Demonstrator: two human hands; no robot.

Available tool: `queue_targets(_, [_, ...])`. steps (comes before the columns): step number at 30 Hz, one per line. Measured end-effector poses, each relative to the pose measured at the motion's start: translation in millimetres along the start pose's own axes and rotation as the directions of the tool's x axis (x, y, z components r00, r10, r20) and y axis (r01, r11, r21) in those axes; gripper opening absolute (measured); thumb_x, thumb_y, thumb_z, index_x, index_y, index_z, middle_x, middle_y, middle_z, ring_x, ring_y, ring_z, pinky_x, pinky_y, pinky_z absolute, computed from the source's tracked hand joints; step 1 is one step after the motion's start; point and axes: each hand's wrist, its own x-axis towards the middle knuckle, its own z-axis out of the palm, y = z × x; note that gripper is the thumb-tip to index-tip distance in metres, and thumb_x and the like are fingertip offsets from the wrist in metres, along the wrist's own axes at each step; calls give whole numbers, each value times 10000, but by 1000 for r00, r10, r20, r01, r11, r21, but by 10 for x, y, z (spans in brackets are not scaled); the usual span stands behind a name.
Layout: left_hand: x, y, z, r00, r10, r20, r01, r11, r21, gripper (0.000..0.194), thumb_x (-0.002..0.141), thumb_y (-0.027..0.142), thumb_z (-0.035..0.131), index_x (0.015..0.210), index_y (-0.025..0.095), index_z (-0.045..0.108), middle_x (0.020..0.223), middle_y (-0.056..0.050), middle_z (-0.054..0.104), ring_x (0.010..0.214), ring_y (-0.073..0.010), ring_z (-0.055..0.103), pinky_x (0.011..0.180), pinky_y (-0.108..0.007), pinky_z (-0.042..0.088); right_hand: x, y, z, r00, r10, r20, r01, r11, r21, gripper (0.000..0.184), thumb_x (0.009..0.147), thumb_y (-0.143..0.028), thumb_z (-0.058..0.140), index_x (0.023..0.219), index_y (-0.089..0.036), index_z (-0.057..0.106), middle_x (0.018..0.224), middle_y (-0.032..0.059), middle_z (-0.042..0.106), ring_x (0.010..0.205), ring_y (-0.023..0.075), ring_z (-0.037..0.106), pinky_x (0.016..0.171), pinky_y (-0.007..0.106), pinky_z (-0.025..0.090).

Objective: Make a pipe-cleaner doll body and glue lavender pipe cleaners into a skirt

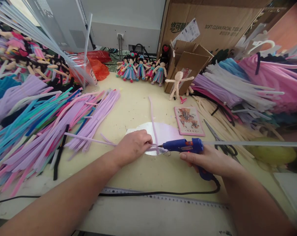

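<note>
Many fuzzy lilac stems (96,119) seem unused, while remotely I see my left hand (136,146), fingers pinching a thin lilac piece (153,146) over the pale round mat (171,130), joint apparently unfinished, my right hand (211,159) gripping the blue plastic glue gun (175,145).

The glue gun (174,145) is deep blue with orange patches, its cord (163,193) black and its stick (249,143) translucent white. The pipe cleaner (152,114) at the middle is pale lilac, like the bundle (96,121) to the left. The tabletop (128,111) is pale yellow. Far dolls (130,70) wear blue-and-pink stripes under black hair; the far carton (212,16) is brown with green lettering; the card (189,121) to the right is edged in pink
</note>
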Motion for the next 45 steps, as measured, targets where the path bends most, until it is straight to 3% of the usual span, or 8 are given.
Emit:
queue_targets(12, [4, -21, 21, 1000, 3, -12, -3, 1000, 8, 164, 899, 181, 528, 861, 179, 688, 867, -16, 621, 802, -145, 573, 722, -268, 424, 10, -18, 1, 999, 44, -2, -44, 998, -44, 564, 711, -742, 605, 632, -188, 539, 523, -8, 550, 466, 111, 540, 440, 222, 436])
queue_targets(45, [1, 37, 48, 1000, 21, 3, -21, 998, 66, 171, 922, 204, 520, 867, 172, 679, 860, -25, 622, 800, -147, 563, 716, -272, 425, -32, -37, -5, 1000, -1, -17, 1, 1000, 1, 547, 736, -717, 607, 630, -186, 534, 538, -17, 538, 465, 101, 539, 417, 208, 419])
